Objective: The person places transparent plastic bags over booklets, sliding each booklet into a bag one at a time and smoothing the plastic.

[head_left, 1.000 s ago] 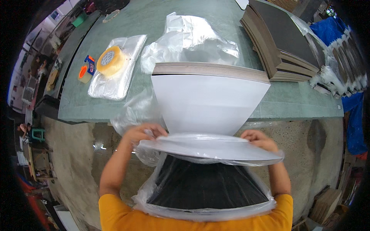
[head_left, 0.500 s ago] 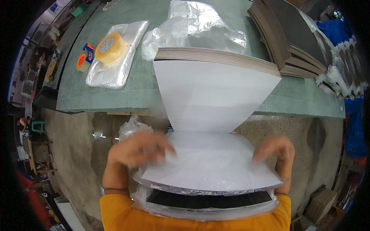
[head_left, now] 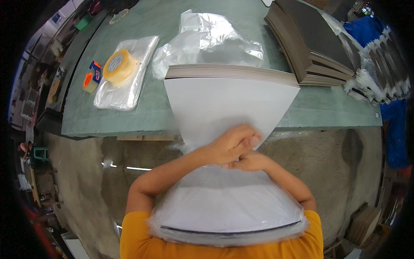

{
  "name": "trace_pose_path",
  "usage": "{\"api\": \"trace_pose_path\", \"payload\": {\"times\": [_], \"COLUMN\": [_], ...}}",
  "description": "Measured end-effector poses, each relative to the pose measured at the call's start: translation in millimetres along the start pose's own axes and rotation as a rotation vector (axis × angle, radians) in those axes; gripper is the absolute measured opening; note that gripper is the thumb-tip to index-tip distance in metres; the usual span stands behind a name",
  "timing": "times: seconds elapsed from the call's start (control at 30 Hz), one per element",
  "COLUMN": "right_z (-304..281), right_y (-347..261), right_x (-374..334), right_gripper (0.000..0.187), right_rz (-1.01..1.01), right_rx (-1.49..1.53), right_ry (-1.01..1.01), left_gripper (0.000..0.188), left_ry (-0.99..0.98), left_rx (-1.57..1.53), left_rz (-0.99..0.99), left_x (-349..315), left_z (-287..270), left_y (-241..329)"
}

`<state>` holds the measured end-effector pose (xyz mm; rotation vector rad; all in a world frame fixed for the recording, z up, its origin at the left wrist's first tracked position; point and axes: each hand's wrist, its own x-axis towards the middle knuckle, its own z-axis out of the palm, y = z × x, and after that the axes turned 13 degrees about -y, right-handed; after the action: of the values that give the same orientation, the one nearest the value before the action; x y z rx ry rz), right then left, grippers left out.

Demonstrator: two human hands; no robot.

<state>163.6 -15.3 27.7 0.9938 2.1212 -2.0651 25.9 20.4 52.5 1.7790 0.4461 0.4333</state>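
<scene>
My left hand overlaps my right hand, fingers curled, grip unclear, at the far end of the film-covered white board short of the counter's near edge; snagged film could, I judge, pull it crooked.

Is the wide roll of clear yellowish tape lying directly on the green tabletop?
No, the tape roll rests on a flat bundle of clear plastic, which lies between it and the green tabletop.
</scene>
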Motion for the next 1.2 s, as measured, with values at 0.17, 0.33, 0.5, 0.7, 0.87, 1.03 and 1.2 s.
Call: {"api": "trace_pose_path", "payload": {"times": [0.17, 0.33, 0.5, 0.7, 0.87, 1.03, 1.2], "right_z": [-34.9, -30.7, -21.2, -43.4, -41.1, -32.7, -38.1], "right_y": [-61.7, -18.9, -47.0, -22.7, -31.7, -32.0, -25.1], "right_x": [-41.7, -49.2, -34.2, -44.8, -56.3, -42.9, -46.9], "right_gripper": [0.016, 0.019, 0.02, 0.016, 0.039, 0.039, 0.028], "right_rz": [-0.437, -0.321, -0.31, -0.831, -0.584, -0.331, -0.285], "right_rx": [0.488, 0.298, 0.506, 1.023, 0.741, 0.368, 0.185], "right_ry": [0.463, 0.129, 0.275, 0.6, 0.389, 0.36, 0.092], "left_gripper": [0.056, 0.071, 0.076, 0.075, 0.067, 0.061, 0.051], "left_ry": [0.174, 0.607, 0.327, 0.292, 0.395, 0.375, 0.494], "left_rx": [-0.203, -0.316, 0.001, -0.187, -0.117, -0.213, -0.384], "left_rz": [-0.142, -0.057, -0.061, -0.323, -0.199, -0.243, -0.06], "left_x": [-5.6, -36.4, -33.7, -44.5, -54.2, -53.7, -59.0], "left_z": [-52.0, -75.7, -43.2, -55.6, -63.0, -62.5, -69.9], "left_y": [84.7, 76.1, 47.8, 51.7, 47.6, 42.0, 40.9]}}
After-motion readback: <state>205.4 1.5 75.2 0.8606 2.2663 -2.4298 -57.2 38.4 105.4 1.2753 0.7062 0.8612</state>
